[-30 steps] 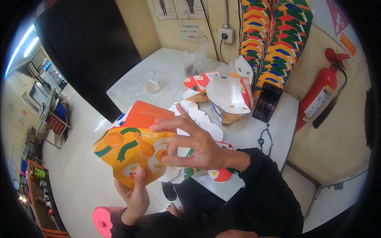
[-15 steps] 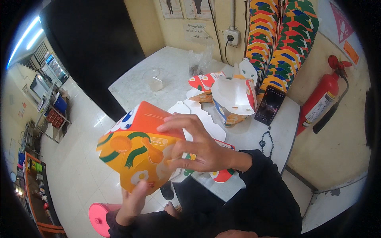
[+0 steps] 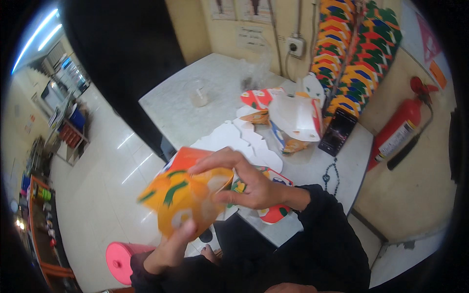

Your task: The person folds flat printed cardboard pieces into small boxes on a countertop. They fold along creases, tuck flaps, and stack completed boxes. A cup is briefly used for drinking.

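A yellow and orange printed cardboard food box [image 3: 188, 200] is held in the air over the table's near left edge, slightly blurred. My left hand [image 3: 173, 246] grips its lower end, thumb on the front face, the other fingers hidden behind it. From the right, my right hand [image 3: 246, 180] curls round the upper edge, its fingers spread across the top and side. Behind the box, white-backed flat cardboard blanks [image 3: 246, 146] lie on the table. Beside my right wrist is a red printed piece of card [image 3: 273, 214].
Farther back on the marble-topped table [image 3: 181, 93] stand a folded carton [image 3: 295, 115], a clear plastic cup [image 3: 199, 95] and a phone [image 3: 338, 132]. Beads [image 3: 331, 178] lie near the right edge. Tall stacks of cartons [image 3: 364, 63] lean at the wall, beside a fire extinguisher [image 3: 398, 124]. A pink bin [image 3: 122, 261] stands lower left.
The box has come down and slightly right, tipping so less of its orange face shows. Both hands still grip it. The whole view has shifted a little.
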Demonstrator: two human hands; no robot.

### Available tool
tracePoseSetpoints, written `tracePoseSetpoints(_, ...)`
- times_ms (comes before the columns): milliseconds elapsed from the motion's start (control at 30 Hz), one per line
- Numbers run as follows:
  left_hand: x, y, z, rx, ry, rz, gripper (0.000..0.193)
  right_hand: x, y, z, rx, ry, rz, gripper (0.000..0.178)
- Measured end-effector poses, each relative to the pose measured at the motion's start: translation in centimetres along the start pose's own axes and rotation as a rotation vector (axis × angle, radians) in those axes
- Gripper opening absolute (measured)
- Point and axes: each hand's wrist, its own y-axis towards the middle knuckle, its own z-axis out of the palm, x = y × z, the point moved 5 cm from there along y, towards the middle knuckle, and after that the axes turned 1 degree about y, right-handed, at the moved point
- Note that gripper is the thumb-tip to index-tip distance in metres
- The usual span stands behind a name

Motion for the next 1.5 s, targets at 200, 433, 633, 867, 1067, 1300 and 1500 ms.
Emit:
tracePoseSetpoints(200, 0.0, 1.0, 0.3, 0.075, -0.062, -0.027, 0.035, 0.8, 0.5, -2.4, -0.069, -0.180, 0.148, 0.057)
tracePoseSetpoints(433, 0.0, 0.8, 0.6, 0.283, -0.021, 0.006, 0.055, 0.5, 0.8, -1.7, 0.077, -0.268, 0.114, 0.057)
tracePoseSetpoints(633, 1.1, 1.2, 0.1, 0.311, -0.277, 0.032, 0.068, 0.2, 0.6, -1.5, 0.078, -0.352, 0.117, 0.061)
tracePoseSetpoints(867, 1.8, 1.4, 0.0, 0.444, -0.431, -0.010, 0.077, 0.4, 0.9, -2.1, 0.057, -0.202, 0.123, 0.055)
tracePoseSetpoints(1067, 0.5, 2.1, 0.9, 0.428, 0.079, 0.031, 0.064, 0.8, 0.7, -2.2, 0.058, -0.375, 0.113, 0.067)
tracePoseSetpoints(1300, 0.8, 1.6, 2.6, 0.595, 0.138, -0.256, 0.062, 1.9, 0.4, -1.3, 0.173, -0.329, 0.098, 0.068)
tracePoseSetpoints(1500, 2.7, 2.4, 1.8, 0.443, -0.263, -0.360, 0.064, 0.3, -0.5, -0.9, 0.049, -0.060, 0.289, 0.031)
